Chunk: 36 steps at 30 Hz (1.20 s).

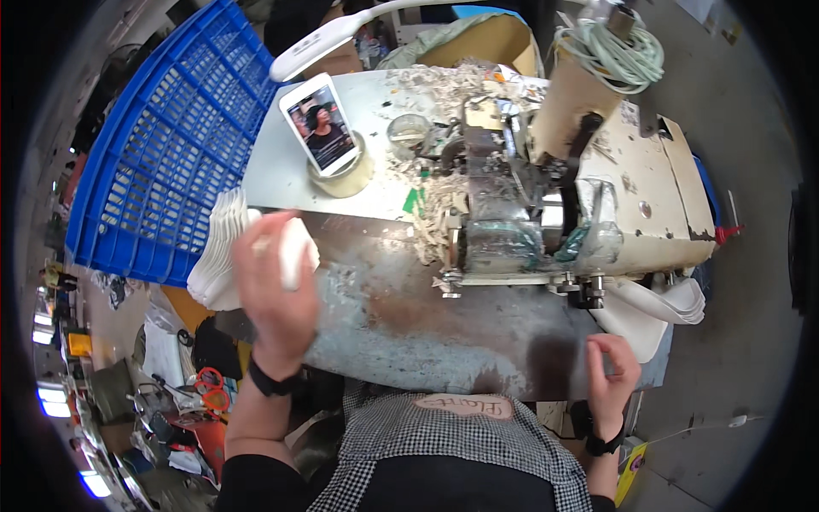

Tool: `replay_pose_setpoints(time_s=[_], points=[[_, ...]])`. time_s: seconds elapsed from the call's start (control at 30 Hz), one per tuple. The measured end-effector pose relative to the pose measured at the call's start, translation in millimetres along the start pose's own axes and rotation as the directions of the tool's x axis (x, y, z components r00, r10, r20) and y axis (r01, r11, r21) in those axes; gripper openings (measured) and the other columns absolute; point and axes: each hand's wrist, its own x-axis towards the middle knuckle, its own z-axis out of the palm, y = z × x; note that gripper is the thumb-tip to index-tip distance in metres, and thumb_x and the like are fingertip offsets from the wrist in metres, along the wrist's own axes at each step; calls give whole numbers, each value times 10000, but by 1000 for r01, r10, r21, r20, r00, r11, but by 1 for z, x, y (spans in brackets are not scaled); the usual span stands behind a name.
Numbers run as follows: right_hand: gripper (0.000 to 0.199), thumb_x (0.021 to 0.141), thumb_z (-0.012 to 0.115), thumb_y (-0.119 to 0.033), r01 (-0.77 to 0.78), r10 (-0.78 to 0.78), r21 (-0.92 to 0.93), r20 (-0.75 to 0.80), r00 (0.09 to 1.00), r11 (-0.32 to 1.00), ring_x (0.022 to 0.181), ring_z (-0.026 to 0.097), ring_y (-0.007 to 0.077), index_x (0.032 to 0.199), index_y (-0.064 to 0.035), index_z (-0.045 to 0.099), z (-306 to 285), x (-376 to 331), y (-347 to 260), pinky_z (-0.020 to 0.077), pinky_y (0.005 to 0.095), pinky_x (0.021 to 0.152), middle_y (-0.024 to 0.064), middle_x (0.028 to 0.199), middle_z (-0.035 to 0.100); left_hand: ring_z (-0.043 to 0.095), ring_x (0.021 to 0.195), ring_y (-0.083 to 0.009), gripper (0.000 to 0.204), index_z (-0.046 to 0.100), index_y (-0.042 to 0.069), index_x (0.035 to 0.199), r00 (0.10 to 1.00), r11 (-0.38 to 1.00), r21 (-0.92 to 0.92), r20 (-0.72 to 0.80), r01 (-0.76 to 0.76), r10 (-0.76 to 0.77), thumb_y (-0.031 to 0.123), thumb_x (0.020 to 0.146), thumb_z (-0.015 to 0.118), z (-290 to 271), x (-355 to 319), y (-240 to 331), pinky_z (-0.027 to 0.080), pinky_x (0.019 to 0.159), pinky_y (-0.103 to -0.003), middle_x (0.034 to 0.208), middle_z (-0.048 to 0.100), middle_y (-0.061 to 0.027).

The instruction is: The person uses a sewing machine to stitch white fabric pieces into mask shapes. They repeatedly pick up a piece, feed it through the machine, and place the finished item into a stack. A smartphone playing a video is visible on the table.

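White fabric piece point(294, 247) sits atop the stack of white cut pieces point(217, 256) at the bench's left edge, long axis running away from the person. Left hand point(273, 290) curled over it, fingers closed on the piece. Right hand point(612, 369) well apart, near edge, fingers loosely pinched, holding nothing visible. Sewing machine point(580, 213) lies between, farther back.

The left hand point(275, 286) is raised, back toward the camera, fingers curled shut around something white, a dark band on its wrist, while the right hand point(611, 371) hovers lower, fingers loosely pinched together, also wearing a dark wristband.
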Motion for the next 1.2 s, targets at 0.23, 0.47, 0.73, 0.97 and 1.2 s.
replay_pose_setpoints(time_s=[0.23, 0.47, 0.73, 0.97, 1.2], points=[[133, 802, 686, -60, 133, -382, 438, 552, 741, 889, 760, 660, 222, 926, -13, 672, 77, 37, -95, 515, 310, 683, 112, 864, 674, 359, 1286, -382, 682, 423, 8, 1379, 973, 905, 367, 2, 214, -231, 113, 767, 706, -46, -49, -100, 265, 1063, -494, 1411, 356, -233], [512, 849, 706, -138, -507, -194, 433, 869, 456, 745, 906, 608, 132, 1272, 23, 467, 201, 37, -133, 507, 260, 777, 96, 1035, 612, 531, 956, -340, 437, 568, 16, 1190, 981, 969, 213, 120, 127, -155, 56, 771, 688, -50, -55, -127, 436, 849, -409, 1045, 602, -140], [594, 836, 716, -98, -698, 55, 293, 901, 430, 653, 962, 590, 134, 1318, 65, 408, 253, 30, -140, 503, 261, 818, 109, 1072, 582, 530, 1019, -333, 534, 557, 13, 1231, 973, 989, 52, 179, 142, -149, -41, 709, 653, -46, -71, -90, 424, 905, -420, 1121, 586, -144], [326, 831, 716, -100, -710, 57, 475, 810, 584, 520, 833, 594, 103, 1088, 4, 545, 254, 26, -143, 491, 243, 745, 64, 969, 636, 458, 1093, -361, 651, 437, -3, 1326, 975, 985, 104, 162, 139, -155, -46, 707, 635, -31, -75, -89, 364, 961, -478, 1216, 492, -168], [275, 865, 651, -30, -662, -110, 669, 727, 678, 339, 885, 597, 94, 1109, 2, 528, 243, 25, -153, 487, 230, 770, 44, 991, 645, 453, 1114, -354, 750, 367, -11, 1370, 975, 988, 56, 165, 143, -150, 237, 764, 731, -33, -75, -94, 344, 981, -474, 1236, 480, -186]])
